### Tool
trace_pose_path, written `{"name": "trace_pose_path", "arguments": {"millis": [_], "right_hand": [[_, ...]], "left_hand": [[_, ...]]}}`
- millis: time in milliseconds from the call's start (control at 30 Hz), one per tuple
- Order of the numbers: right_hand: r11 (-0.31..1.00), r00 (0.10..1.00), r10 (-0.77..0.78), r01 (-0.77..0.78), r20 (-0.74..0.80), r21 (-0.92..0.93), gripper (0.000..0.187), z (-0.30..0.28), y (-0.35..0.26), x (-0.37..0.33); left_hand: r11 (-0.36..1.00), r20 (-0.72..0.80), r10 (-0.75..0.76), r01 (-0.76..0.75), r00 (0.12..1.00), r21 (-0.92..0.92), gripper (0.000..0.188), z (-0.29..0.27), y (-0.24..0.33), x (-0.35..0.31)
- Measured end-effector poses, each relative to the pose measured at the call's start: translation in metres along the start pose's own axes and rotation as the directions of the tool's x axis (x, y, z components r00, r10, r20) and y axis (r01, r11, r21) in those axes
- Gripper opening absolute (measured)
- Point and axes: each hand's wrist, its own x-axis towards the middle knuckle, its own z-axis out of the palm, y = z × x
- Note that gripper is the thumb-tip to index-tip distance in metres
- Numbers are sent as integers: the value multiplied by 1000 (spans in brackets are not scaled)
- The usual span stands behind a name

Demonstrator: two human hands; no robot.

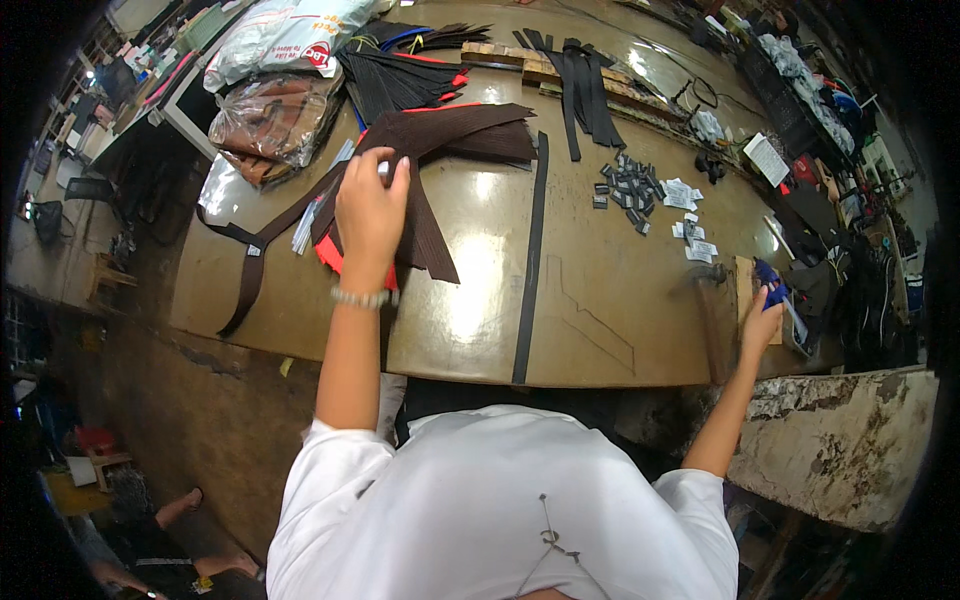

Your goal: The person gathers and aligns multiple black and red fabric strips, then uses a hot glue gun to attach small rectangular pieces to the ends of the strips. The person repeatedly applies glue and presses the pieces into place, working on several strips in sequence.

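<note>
My left hand (pixel 368 205) is over a fanned pile of dark brown strips (pixel 428 235) on the table, thumb and fingers pinched on a small grey piece (pixel 384 172) too small to make out fully. Red edging shows beneath the pile. At the table's right side, my right hand (pixel 762 322) is closed at the blue handles of what look like scissors (pixel 774 294), beside an upright wooden piece (pixel 745 290). A long black strip (pixel 535 230) lies across the table between my hands. Thin lines are drawn on the tabletop to its right.
Small dark grey pieces (pixel 630 188) and white labels (pixel 681 194) lie scattered toward the right. Black strips (pixel 585 95) hang over a wooden bar (pixel 640 98). Far left hold plastic-wrapped brown goods (pixel 272 125) and a white bag (pixel 285 45). A looped brown strap (pixel 250 265) is near the left edge.
</note>
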Motion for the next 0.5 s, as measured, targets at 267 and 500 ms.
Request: {"name": "trace_pose_path", "arguments": {"millis": [267,500], "right_hand": [[887,829,404,-252,388,-386,70,-112,-78,-69],[997,914,59,-73,401,21,55,-135,-148,-97]], "left_hand": [[936,119,-78,31,990,350,40,46,-21,15],[946,30,-6,-4,1000,323,31,53,-25,15]]}}
